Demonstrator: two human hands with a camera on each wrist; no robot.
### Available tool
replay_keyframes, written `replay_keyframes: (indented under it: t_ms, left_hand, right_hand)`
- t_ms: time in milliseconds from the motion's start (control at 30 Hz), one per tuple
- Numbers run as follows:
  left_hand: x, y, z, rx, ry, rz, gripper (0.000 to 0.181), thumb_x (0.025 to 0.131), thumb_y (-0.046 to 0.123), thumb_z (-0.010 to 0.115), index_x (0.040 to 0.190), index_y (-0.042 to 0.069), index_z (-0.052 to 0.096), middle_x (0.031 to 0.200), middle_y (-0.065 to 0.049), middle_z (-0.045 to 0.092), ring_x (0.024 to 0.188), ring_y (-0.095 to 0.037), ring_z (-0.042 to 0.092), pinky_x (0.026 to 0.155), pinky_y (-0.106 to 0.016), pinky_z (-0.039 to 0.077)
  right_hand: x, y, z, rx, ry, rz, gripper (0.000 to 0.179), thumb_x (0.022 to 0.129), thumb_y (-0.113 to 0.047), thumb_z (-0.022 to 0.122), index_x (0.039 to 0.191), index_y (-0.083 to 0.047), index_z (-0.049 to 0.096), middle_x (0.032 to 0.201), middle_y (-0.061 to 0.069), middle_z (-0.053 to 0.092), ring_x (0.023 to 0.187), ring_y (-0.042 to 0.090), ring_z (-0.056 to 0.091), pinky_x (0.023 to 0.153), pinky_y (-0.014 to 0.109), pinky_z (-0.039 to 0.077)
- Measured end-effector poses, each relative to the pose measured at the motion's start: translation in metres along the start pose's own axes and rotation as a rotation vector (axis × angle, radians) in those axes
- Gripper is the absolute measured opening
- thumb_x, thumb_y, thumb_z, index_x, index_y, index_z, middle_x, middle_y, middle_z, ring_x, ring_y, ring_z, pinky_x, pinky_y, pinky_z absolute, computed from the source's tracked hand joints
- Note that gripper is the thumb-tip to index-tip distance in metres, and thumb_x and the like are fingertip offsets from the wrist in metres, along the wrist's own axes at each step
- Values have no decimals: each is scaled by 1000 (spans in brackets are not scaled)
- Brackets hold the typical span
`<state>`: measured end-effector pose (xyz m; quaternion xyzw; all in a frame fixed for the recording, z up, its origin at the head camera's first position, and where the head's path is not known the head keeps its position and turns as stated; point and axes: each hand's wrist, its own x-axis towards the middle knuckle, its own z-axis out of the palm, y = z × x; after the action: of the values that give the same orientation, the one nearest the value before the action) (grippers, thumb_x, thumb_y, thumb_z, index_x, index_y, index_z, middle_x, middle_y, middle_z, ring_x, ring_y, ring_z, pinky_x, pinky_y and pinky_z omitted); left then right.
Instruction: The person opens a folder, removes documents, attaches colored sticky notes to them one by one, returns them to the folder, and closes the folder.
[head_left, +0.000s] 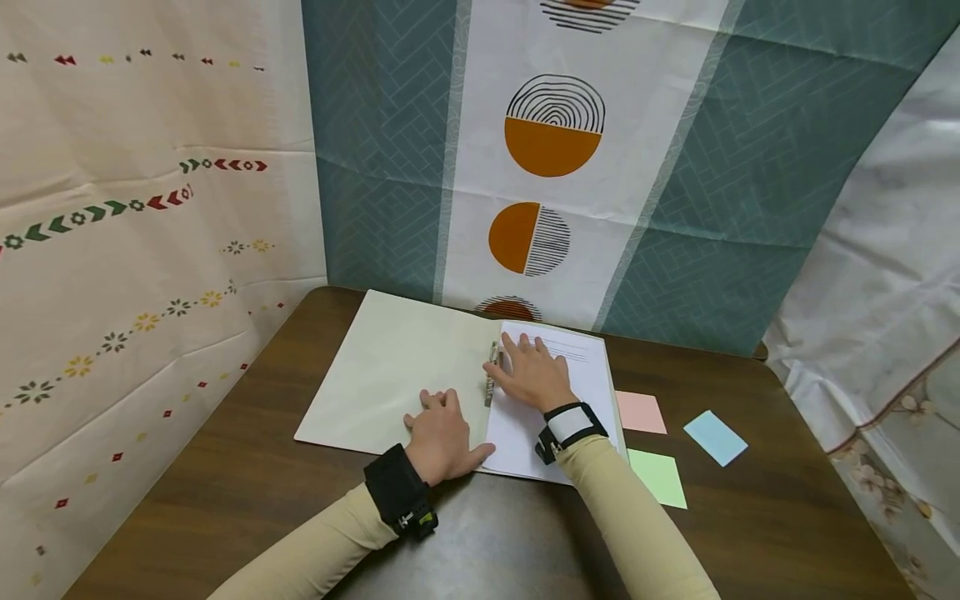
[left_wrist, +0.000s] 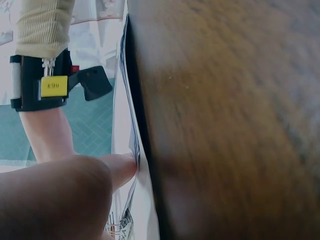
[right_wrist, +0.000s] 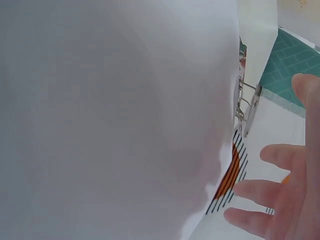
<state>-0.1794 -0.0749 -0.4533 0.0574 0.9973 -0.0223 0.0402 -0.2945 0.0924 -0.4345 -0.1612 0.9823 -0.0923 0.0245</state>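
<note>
A cream ring binder (head_left: 405,358) lies spread open on the table, its metal ring clip (head_left: 490,392) along the fold. White sheets of paper (head_left: 517,437) cover its right side, with printed lines near the top. My right hand (head_left: 534,377) rests spread over the upper sheets, thumb toward the clip. On the binder's lower left side lies my left hand (head_left: 441,442), its thumb reaching past the fold to the bottom edge of the paper. In the left wrist view that thumb (left_wrist: 120,169) touches the sheets' edge. Paper (right_wrist: 120,120) fills most of the right wrist view.
Right of the binder lie a pink note (head_left: 641,412), a green note (head_left: 660,478) and a blue note (head_left: 716,438). The green one is partly beside my right sleeve. A patterned curtain (head_left: 382,167) hangs behind the brown table (head_left: 765,517).
</note>
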Motion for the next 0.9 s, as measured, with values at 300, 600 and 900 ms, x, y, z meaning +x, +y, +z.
replay_keyframes:
  t_ms: [300, 600, 900]
  left_hand:
    - [0, 2, -1, -5, -6, 17, 83, 101, 78, 64, 107, -2, 87, 146, -29, 58, 148, -56, 60, 97, -68, 65]
    - [0, 1, -1, -37, -8, 22, 82, 101, 75, 67, 106, -4, 86, 148, -32, 57, 147, -58, 59, 98, -70, 64]
    - [1, -2, -1, -142, 11, 1, 93, 97, 72, 74, 128, -16, 71, 148, -38, 57, 147, -59, 58, 99, -73, 61]
  right_hand:
    - [-17, 21, -7, -13, 37, 10, 85, 109, -74, 48, 174, -20, 44, 178, 21, 47, 166, 47, 44, 122, 78, 44]
    - [-37, 44, -16, -72, 83, -6, 91, 102, -78, 55, 170, -18, 51, 172, 20, 56, 160, 46, 53, 116, 76, 51]
    - [-59, 77, -22, -159, 100, 9, 90, 101, -77, 58, 168, -16, 54, 171, 22, 56, 159, 47, 54, 112, 71, 56]
